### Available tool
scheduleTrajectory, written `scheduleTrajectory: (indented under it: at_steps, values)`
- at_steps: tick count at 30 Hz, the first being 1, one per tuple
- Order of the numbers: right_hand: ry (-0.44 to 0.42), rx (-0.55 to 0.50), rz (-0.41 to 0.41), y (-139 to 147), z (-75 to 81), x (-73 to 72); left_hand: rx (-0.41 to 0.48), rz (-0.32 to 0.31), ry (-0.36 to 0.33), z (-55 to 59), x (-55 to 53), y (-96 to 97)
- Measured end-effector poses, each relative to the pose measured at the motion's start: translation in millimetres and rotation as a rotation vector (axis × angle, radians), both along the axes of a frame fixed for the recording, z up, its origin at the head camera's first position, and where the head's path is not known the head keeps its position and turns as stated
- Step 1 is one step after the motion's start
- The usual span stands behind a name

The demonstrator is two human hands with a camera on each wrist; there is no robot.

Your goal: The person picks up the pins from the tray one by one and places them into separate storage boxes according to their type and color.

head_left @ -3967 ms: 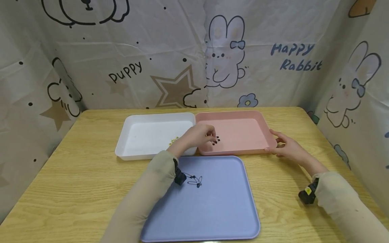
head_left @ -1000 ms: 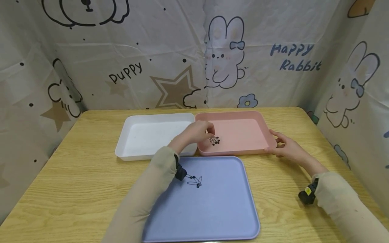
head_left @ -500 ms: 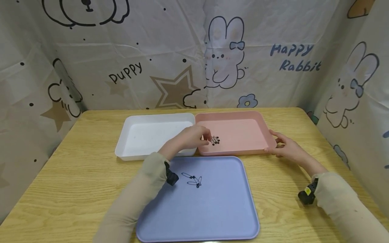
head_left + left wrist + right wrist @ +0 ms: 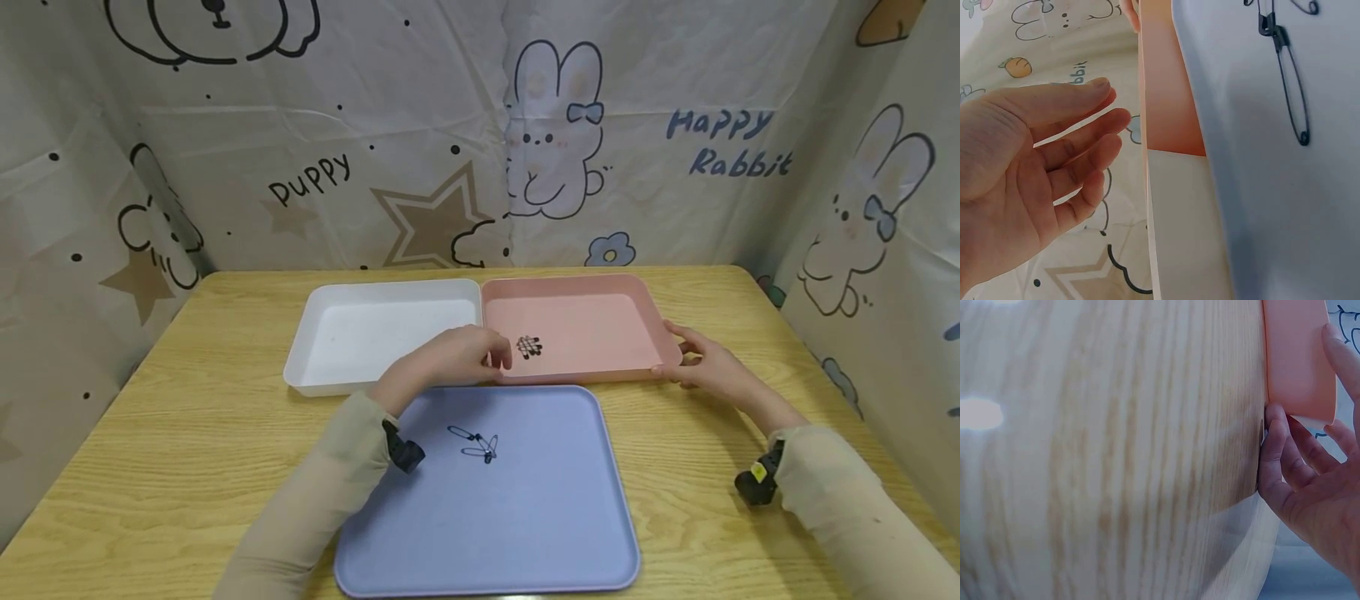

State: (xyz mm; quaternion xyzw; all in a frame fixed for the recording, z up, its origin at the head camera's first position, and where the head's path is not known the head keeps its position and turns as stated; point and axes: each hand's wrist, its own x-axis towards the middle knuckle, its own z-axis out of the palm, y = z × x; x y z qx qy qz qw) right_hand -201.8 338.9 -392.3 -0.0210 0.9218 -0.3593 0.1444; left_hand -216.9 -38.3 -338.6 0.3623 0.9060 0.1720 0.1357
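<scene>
My left hand (image 4: 457,354) hovers over the near edges where the white tray (image 4: 367,325) and the pink tray (image 4: 592,325) meet. In the left wrist view its fingers are loosely bent, with nothing visible between them. Several small dark-ended pins (image 4: 529,347) lie in a cluster inside the pink tray, just right of that hand. My right hand (image 4: 712,364) holds the pink tray's near right corner between thumb and fingers. On the blue tray (image 4: 525,533) lie a few black safety pins (image 4: 490,450); one safety pin (image 4: 1294,94) shows large in the left wrist view.
The three trays stand on a wooden table (image 4: 187,433), the blue one in front of the other two. A printed cloth (image 4: 420,125) hangs behind and at both sides. My left forearm crosses the blue tray's left part.
My left hand has drawn back from the pink tray, leftward and toward me, uncovering the pin cluster. Yellow bits seen earlier in the white tray are now hidden. My right hand stays put.
</scene>
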Motion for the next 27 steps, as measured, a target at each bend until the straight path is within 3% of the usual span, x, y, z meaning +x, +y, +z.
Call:
scheduleTrajectory:
  at_steps: [11,17,27]
  values:
    - [-0.011,-0.012,0.004,-0.8,0.6,1.2,-0.013,-0.049,-0.012,-4.9,13.4,-7.6]
    - [-0.002,-0.021,0.008,0.5,-0.6,0.5,-0.020,-0.032,-0.022,-4.7,21.2,-13.2]
    - [0.005,-0.019,0.003,2.2,-1.8,0.4,-0.124,-0.062,-0.080,-9.4,31.5,-22.6]
